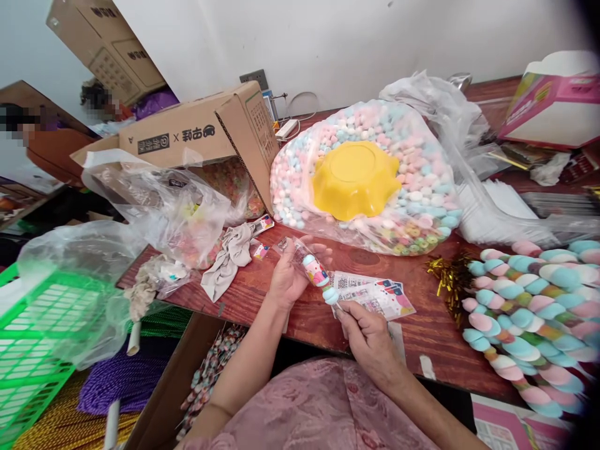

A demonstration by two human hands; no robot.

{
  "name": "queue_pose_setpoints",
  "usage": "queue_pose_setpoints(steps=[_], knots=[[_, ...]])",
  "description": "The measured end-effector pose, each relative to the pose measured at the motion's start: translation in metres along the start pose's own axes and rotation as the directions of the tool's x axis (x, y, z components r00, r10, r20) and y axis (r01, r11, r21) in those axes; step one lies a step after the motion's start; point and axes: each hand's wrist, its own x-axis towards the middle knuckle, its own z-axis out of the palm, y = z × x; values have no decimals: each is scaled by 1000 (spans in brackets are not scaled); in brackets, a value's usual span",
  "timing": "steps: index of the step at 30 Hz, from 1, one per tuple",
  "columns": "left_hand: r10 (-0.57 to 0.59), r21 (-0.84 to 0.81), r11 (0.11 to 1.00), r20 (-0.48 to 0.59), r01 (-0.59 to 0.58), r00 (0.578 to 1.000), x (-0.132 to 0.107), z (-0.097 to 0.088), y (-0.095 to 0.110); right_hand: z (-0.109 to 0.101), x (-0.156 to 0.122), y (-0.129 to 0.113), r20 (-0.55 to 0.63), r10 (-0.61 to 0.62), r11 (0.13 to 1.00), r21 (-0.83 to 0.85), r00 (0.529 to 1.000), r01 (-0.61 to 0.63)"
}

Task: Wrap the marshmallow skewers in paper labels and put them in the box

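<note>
Left hand [291,275]: palm turned up; clear sleeve [317,275] is held in loosely curled fingers.
Right hand [363,331]: closed; lower end of marshmallow skewer [330,295] is pinched.
Skewer position: tilted above counter [255,299], upper part enclosed by sleeve.
Flat packets [397,300]: fanned beside right hand.
Yellow bowl [356,178]: upturned, supported by marshmallow bag [424,159].

At near left stands a green openwork plastic basket [35,340], just beside a bundle of twisted purple cord [110,381]. A crumpled grey cloth [228,257] lies on the table's left side. Against the far wall sits a white power strip [287,129]; a pink-and-white cardboard carton [557,103] stands far right.
</note>
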Motion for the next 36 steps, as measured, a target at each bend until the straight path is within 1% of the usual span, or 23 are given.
queue_pose_setpoints(steps=[3, 5, 7, 9, 10, 12, 14, 16, 19, 21, 23, 24, 26, 31, 33, 36], knots=[[-54, 146, 988, -9, 55, 998, 1, 4, 3, -1, 0, 3, 3, -91, 979, -185, 996, 90], [-106, 292, 951, -5, 103, 994, 0, 3, 5, -4, -1, 9, 0, -186, 914, -367, 983, 173], [-167, 410, 898, -16, 159, 986, 0, 0, 10, -6, -2, 17, 3, -264, 823, -521, 965, 227], [-227, 455, 864, -27, 214, 974, -1, -5, 16, -7, -3, 23, -4, -293, 770, -594, 956, 233], [-254, 451, 861, -22, 237, 967, 0, -7, 18, -7, -4, 25, -11, -288, 768, -600, 957, 224], [-297, 400, 878, 23, 263, 955, -1, -11, 20, -7, -5, 26, -28, -251, 800, -569, 967, 191], [-306, 317, 911, 89, 264, 948, -1, -13, 18, -6, -5, 23, -39, -185, 859, -491, 982, 142], [-268, 221, 946, 123, 237, 956, -3, -14, 11, -4, -4, 18, -19, -101, 927, -365, 995, 87], [-206, 96, 976, 112, 196, 972, -6, -12, -3, -1, -2, 10, 70, 23, 994, -111, 997, -15], [-188, 47, 982, 102, 184, 977, -9, -10, -11, 2, -1, 6, 123, 96, 991, 76, 988, -106], [-166, 29, 986, 95, 164, 982, -12, -7, -16, 5, 0, 5, 149, 152, 956, 230, 977, -184], [-152, 31, 988, 93, 150, 984, -14, -5, -17, 6, 1, 4, 151, 168, 938, 280, 974, -205], [-130, 48, 991, 91, 126, 987, -18, -2, -19, 8, 1, 2, 132, 177, 926, 313, 975, -210], [-105, 143, 985, 74, 93, 992, -29, 7, -36, 7, 6, -5, 30, 119, 972, 202, 992, -123], [-97, 150, 985, 64, 87, 993, -33, 9, -43, 6, 10, -7, -11, 92, 980, 178, 996, -89], [-93, 136, 987, 47, 86, 995, -34, 9, -43, 3, 16, -5, -24, 57, 981, 186, 998, -52]])
